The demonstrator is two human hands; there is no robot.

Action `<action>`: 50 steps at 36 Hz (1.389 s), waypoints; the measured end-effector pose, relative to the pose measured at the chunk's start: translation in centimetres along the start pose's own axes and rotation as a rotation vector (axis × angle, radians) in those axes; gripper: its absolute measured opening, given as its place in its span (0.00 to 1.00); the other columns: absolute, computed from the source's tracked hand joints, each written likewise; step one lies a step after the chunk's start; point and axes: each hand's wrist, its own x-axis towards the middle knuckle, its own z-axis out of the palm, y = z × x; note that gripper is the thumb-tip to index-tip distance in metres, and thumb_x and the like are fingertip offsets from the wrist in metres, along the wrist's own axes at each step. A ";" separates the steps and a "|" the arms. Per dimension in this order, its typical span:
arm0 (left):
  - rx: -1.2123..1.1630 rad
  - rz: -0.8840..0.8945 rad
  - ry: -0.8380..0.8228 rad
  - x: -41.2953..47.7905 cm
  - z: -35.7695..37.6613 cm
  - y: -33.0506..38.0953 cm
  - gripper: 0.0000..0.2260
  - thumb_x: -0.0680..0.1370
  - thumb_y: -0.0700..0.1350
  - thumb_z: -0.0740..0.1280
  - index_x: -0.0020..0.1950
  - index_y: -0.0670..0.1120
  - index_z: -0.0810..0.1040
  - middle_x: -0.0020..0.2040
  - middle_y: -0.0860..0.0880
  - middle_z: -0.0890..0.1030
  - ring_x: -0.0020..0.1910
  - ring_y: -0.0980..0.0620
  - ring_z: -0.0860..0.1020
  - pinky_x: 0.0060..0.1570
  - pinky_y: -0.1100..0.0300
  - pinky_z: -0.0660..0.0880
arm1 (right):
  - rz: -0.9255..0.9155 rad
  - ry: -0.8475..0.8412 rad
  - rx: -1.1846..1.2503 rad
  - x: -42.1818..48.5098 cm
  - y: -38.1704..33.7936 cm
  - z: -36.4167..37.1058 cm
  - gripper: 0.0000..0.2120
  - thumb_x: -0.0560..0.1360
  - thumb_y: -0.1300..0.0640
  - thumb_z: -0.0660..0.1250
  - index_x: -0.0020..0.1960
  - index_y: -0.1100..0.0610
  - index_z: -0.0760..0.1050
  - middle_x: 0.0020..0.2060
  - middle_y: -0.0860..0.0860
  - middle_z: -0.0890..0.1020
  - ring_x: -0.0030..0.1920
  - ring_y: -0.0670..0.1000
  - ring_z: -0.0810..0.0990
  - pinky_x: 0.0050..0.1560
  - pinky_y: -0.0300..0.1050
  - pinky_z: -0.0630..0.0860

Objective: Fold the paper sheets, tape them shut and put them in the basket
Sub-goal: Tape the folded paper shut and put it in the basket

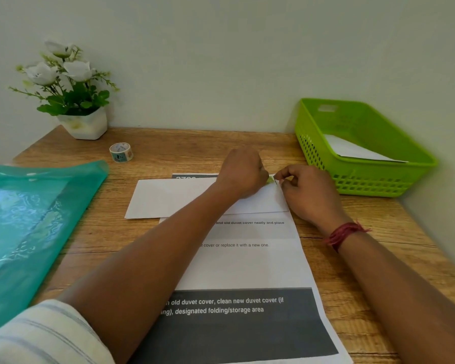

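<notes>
- The folded paper lies flat in the middle of the table, across the top of a printed sheet.
- A small greenish piece of tape sits at the folded paper's far right corner.
- The left hand rests on the folded paper with its fingers curled on one end of the tape.
- The right hand pinches the other end between thumb and forefinger, its other fingers bent.
- A red thread circles the right wrist.
- The green basket stands at the far right and holds another folded sheet.
- A roll of tape stands far left, near a flower pot.
- A teal plastic folder lies on the left edge.
</notes>
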 end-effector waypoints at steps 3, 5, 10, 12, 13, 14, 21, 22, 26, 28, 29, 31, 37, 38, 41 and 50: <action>0.018 0.013 0.012 0.1 0.1 -0.1 0.09 0.71 0.39 0.67 0.32 0.36 0.79 0.32 0.41 0.81 0.37 0.41 0.79 0.42 0.54 0.74 | -0.015 -0.006 -0.009 -0.1 -0.2 -0.2 0.11 0.76 0.59 0.65 0.53 0.47 0.82 0.30 0.41 0.73 0.30 0.44 0.73 0.32 0.41 0.64; 0.016 0.013 0.016 0.1 0.1 -0.1 0.09 0.71 0.39 0.67 0.32 0.36 0.80 0.32 0.40 0.81 0.36 0.41 0.80 0.42 0.54 0.75 | -0.024 -0.010 -0.019 -0.2 -0.4 -0.3 0.13 0.76 0.60 0.64 0.54 0.47 0.82 0.31 0.43 0.74 0.30 0.45 0.72 0.32 0.42 0.63; 0.002 0.002 0.009 0.1 0.2 -0.3 0.10 0.72 0.39 0.67 0.33 0.36 0.80 0.34 0.41 0.82 0.38 0.42 0.81 0.43 0.55 0.75 | -0.041 -0.027 -0.031 -0.4 -0.5 -0.5 0.14 0.75 0.61 0.64 0.54 0.47 0.82 0.31 0.42 0.74 0.30 0.45 0.72 0.31 0.41 0.64; 0.000 0.000 0.009 0.1 0.2 -0.3 0.10 0.72 0.39 0.67 0.33 0.37 0.80 0.33 0.41 0.82 0.38 0.42 0.80 0.43 0.55 0.75 | -0.052 -0.035 -0.040 -0.4 -0.5 -0.4 0.14 0.75 0.61 0.63 0.54 0.47 0.82 0.28 0.41 0.72 0.31 0.47 0.74 0.31 0.42 0.64; -0.001 -0.001 0.009 0.1 0.2 -0.3 0.09 0.71 0.40 0.67 0.33 0.37 0.80 0.33 0.41 0.82 0.38 0.42 0.80 0.42 0.54 0.75 | -0.057 -0.040 -0.043 -0.3 -0.5 -0.4 0.14 0.75 0.61 0.63 0.53 0.47 0.82 0.28 0.42 0.72 0.31 0.48 0.74 0.33 0.43 0.65; -0.003 -0.002 0.011 0.1 0.2 -0.3 0.09 0.71 0.40 0.67 0.33 0.37 0.80 0.33 0.40 0.81 0.38 0.41 0.80 0.41 0.54 0.74 | -0.061 -0.044 -0.047 -0.3 -0.5 -0.4 0.14 0.74 0.60 0.63 0.53 0.47 0.82 0.28 0.43 0.73 0.31 0.49 0.75 0.34 0.43 0.66; -0.018 -0.009 -0.004 0.0 -0.1 -0.1 0.09 0.71 0.39 0.67 0.32 0.36 0.79 0.32 0.39 0.80 0.38 0.40 0.80 0.40 0.54 0.74 | -0.056 -0.061 -0.075 -0.5 -0.7 -0.4 0.14 0.75 0.60 0.63 0.52 0.46 0.83 0.40 0.51 0.83 0.35 0.53 0.77 0.40 0.45 0.75; -0.017 -0.012 -0.007 -0.1 -0.1 -0.1 0.09 0.70 0.39 0.67 0.32 0.36 0.79 0.32 0.39 0.80 0.37 0.40 0.79 0.39 0.54 0.74 | -0.055 -0.057 -0.072 -0.5 -0.7 -0.4 0.14 0.75 0.60 0.63 0.51 0.47 0.83 0.39 0.51 0.83 0.35 0.52 0.77 0.40 0.44 0.74; -0.018 -0.023 -0.007 -0.1 -0.2 0.0 0.12 0.69 0.38 0.67 0.26 0.42 0.72 0.27 0.41 0.74 0.30 0.43 0.73 0.34 0.56 0.69 | -0.044 -0.053 -0.053 -0.5 -0.8 -0.5 0.14 0.75 0.61 0.63 0.51 0.47 0.84 0.35 0.50 0.79 0.34 0.50 0.73 0.39 0.43 0.70; -0.032 -0.024 -0.007 -0.2 -0.4 0.1 0.15 0.69 0.38 0.67 0.25 0.44 0.68 0.23 0.47 0.67 0.28 0.48 0.67 0.32 0.57 0.66 | -0.045 -0.047 -0.050 -0.5 -0.8 -0.6 0.14 0.75 0.61 0.63 0.51 0.48 0.84 0.36 0.51 0.80 0.34 0.50 0.72 0.39 0.42 0.69; -0.036 -0.023 -0.009 -0.3 -0.5 0.1 0.15 0.69 0.38 0.67 0.24 0.45 0.67 0.22 0.49 0.65 0.28 0.49 0.66 0.32 0.58 0.65 | -0.046 -0.046 -0.050 -0.5 -0.8 -0.6 0.14 0.75 0.61 0.63 0.51 0.48 0.84 0.35 0.50 0.79 0.34 0.50 0.72 0.39 0.42 0.69; -0.037 -0.021 -0.014 -0.3 -0.7 0.1 0.17 0.69 0.38 0.68 0.24 0.45 0.65 0.22 0.50 0.63 0.27 0.50 0.64 0.31 0.58 0.64 | -0.050 -0.047 -0.051 -0.5 -0.9 -0.6 0.14 0.75 0.61 0.63 0.51 0.48 0.84 0.35 0.50 0.79 0.34 0.50 0.72 0.39 0.42 0.69; -0.064 -0.054 -0.018 -0.2 -0.5 -0.1 0.10 0.69 0.39 0.68 0.28 0.38 0.76 0.27 0.43 0.74 0.30 0.48 0.71 0.33 0.58 0.68 | -0.066 -0.042 -0.058 -0.5 -0.8 -0.6 0.13 0.75 0.61 0.63 0.51 0.49 0.85 0.45 0.54 0.85 0.42 0.54 0.79 0.45 0.43 0.72; -0.068 -0.059 -0.023 -0.2 -0.4 -0.2 0.08 0.69 0.39 0.68 0.30 0.37 0.78 0.29 0.42 0.78 0.31 0.47 0.74 0.34 0.58 0.69 | -0.067 -0.042 -0.058 -0.5 -0.8 -0.6 0.13 0.75 0.61 0.63 0.51 0.50 0.85 0.45 0.54 0.85 0.42 0.54 0.79 0.45 0.43 0.72; -0.076 -0.055 -0.030 -0.1 -0.4 -0.5 0.06 0.70 0.40 0.69 0.34 0.38 0.81 0.34 0.42 0.82 0.38 0.47 0.80 0.38 0.58 0.72 | -0.068 -0.043 -0.064 -0.5 -0.8 -0.6 0.13 0.76 0.61 0.64 0.52 0.50 0.85 0.45 0.54 0.85 0.37 0.50 0.75 0.43 0.41 0.70; -0.233 -0.099 -0.097 0.2 -1.3 -1.4 0.03 0.70 0.41 0.77 0.43 0.44 0.86 0.34 0.55 0.80 0.33 0.60 0.74 0.42 0.64 0.74 | -0.059 -0.041 -0.065 -0.4 -0.8 -0.6 0.13 0.77 0.61 0.63 0.52 0.51 0.85 0.50 0.51 0.85 0.47 0.52 0.81 0.48 0.39 0.71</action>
